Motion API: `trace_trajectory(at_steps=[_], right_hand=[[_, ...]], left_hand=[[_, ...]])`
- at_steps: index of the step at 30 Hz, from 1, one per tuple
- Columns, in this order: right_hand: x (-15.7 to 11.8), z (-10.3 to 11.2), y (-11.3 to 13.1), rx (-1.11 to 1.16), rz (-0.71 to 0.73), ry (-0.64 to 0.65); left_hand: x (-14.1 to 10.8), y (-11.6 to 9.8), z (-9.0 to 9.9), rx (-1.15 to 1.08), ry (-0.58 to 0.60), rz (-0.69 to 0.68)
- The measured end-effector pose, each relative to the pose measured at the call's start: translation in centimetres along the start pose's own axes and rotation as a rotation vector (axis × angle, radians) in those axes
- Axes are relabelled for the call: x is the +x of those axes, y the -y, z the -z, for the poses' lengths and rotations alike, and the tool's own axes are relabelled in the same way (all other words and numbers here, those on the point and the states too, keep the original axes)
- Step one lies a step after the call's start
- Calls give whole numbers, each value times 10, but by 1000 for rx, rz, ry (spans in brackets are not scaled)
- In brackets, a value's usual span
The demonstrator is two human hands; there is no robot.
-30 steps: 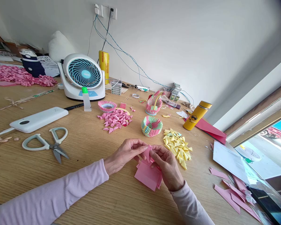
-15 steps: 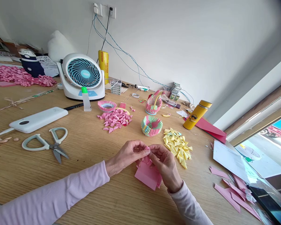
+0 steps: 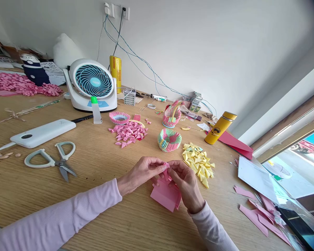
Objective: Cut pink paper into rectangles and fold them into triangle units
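Observation:
Between my two hands is a small folded piece of pink paper [image 3: 166, 170]. My left hand [image 3: 143, 174] pinches its left side with thumb and fingers. My right hand [image 3: 184, 181] grips the other side, its fingertips partly hiding the fold. Right below lies a stack of pink paper sheets [image 3: 164, 197] on the table, partly covered by my right hand. Beyond my hands stands a round pink, green and yellow paper basket [image 3: 169, 140]. A pile of folded yellow paper triangles [image 3: 198, 162] lies just past my right hand.
Scissors [image 3: 58, 161] lie open at the left, near a white power bank [image 3: 43, 133]. A fan [image 3: 92, 83], a glue bottle [image 3: 96, 111] and folded pink pieces [image 3: 129, 133] are farther back. At right stand a yellow flask [image 3: 220, 128] and pink paper scraps [image 3: 261, 218].
My fingertips have shifted slightly apart on the pink paper, and more of it now shows between them. Everything else on the table stays in place.

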State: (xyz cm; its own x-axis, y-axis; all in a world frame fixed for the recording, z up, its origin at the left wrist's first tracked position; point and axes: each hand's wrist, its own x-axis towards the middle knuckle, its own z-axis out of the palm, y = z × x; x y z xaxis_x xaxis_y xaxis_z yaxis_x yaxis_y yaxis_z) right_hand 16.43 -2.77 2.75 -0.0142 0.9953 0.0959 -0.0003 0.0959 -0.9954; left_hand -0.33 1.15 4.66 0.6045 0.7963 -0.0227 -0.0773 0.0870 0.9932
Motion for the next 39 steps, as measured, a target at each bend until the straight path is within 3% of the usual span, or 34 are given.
trace_trajectory(at_steps=[7,17,27,32,36,39], right_hand=[[-1,-4,5,-78,37,10],[1,-3,-1,-162,66,-32],[-1,-7,2,-520,216,-161],[-3,-8,3,-639,328,-199],[-3,-5,7,-532,282,-155],[-2,-2,8,-463,246,-121]], left_hand=[[-1,0,-2,130,-53,-36],[-3,5,-1,501,-148,-245],[-7,3,-7,689,-170,-330],[-6,5,-4,497,-94,-225],[-1,5,0,139,-26,-98],[1,1,3,35,-22,-46]])
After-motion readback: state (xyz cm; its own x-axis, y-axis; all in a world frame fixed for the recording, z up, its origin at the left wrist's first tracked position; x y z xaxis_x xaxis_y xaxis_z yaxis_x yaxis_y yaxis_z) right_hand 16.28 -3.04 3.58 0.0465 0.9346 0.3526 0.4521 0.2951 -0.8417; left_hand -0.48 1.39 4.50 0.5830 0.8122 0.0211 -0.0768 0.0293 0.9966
